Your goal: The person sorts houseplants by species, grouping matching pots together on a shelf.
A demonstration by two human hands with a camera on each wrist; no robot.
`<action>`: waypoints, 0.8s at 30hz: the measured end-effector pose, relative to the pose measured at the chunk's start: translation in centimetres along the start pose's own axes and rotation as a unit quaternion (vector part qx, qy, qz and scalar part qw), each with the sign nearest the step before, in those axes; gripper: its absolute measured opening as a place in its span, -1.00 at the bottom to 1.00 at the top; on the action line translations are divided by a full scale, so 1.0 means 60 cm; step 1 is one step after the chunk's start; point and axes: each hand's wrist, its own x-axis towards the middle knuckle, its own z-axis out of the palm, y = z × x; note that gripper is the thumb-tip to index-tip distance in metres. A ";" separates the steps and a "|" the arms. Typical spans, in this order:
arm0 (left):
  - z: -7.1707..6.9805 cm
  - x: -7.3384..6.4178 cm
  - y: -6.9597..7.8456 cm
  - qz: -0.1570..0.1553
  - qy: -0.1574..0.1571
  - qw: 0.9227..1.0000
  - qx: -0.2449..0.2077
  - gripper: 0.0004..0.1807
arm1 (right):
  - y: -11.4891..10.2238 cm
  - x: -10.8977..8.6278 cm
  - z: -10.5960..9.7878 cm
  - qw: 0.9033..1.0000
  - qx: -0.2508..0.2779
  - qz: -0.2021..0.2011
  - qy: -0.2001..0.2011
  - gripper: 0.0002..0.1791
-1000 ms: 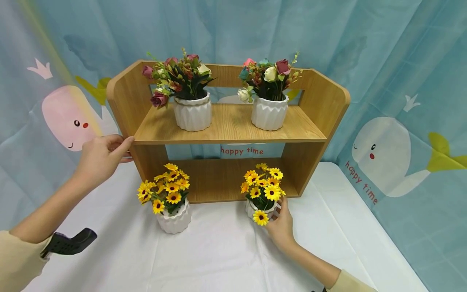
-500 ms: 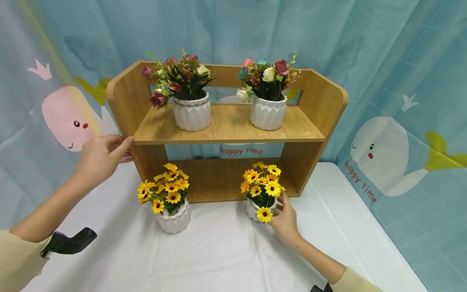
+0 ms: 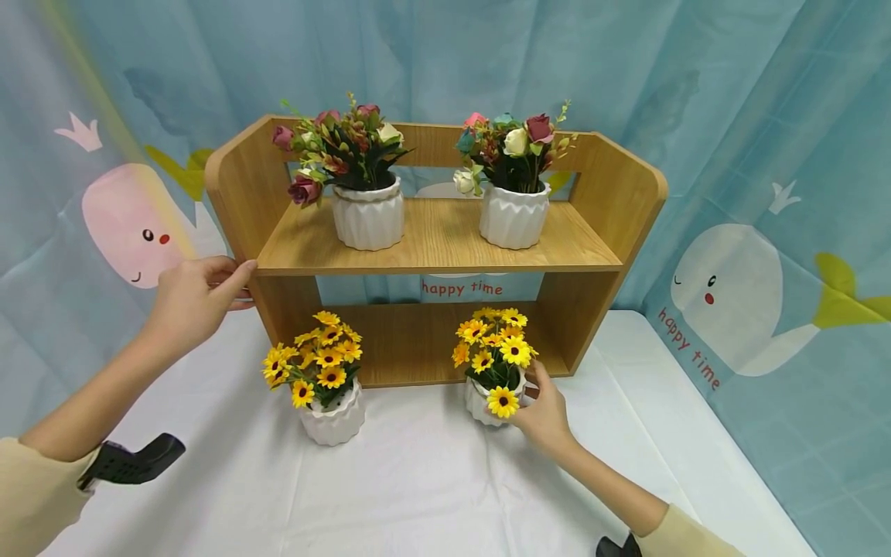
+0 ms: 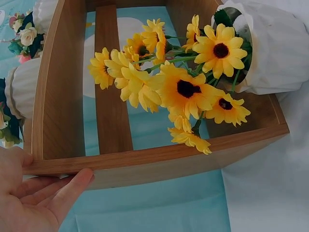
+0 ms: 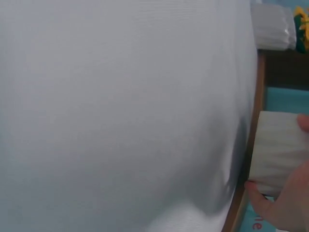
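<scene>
My left hand [image 3: 186, 303] grips the left side panel of a two-tier wooden shelf [image 3: 438, 240] at the upper board's level. In the left wrist view, its thumb lies at the board's corner, with fingers [image 4: 70, 193] along the panel's outer face. My right hand [image 3: 546, 414] holds the right side of a white fluted pot [image 3: 478, 404] of yellow sunflowers [image 3: 513, 352]. The pot is upright at the shelf's lower front edge; the right wrist view shows thumb and fingertips around the white pot [image 5: 277, 150]. Whether its base touches the table cannot be told.
A second white pot of sunflowers [image 3: 334, 418] stands on the white cloth [image 3: 411, 480], before the shelf's lower left. Two white pots of roses, left [image 3: 369, 216] and right [image 3: 513, 216], stand on the upper board. A blue curtain [image 3: 431, 46] hangs behind.
The right hand has moved slightly up and forward with its sunflower pot, which has turned a little and shifted slightly left. The left hand has kept its place on the shelf.
</scene>
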 end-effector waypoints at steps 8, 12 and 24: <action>0.000 -0.001 0.002 0.000 0.003 1.000 0.002 -0.53 | -0.028 0.016 0.003 1.000 -0.010 -0.012 -0.021 0.04; -0.001 -0.001 0.003 0.001 0.003 1.000 0.002 -0.53 | -0.041 0.027 0.009 0.999 -0.014 -0.016 -0.024 0.03; 0.000 0.000 0.000 -0.008 -0.007 1.000 -0.004 -0.51 | -0.074 0.057 0.043 0.998 -0.043 -0.027 -0.026 0.03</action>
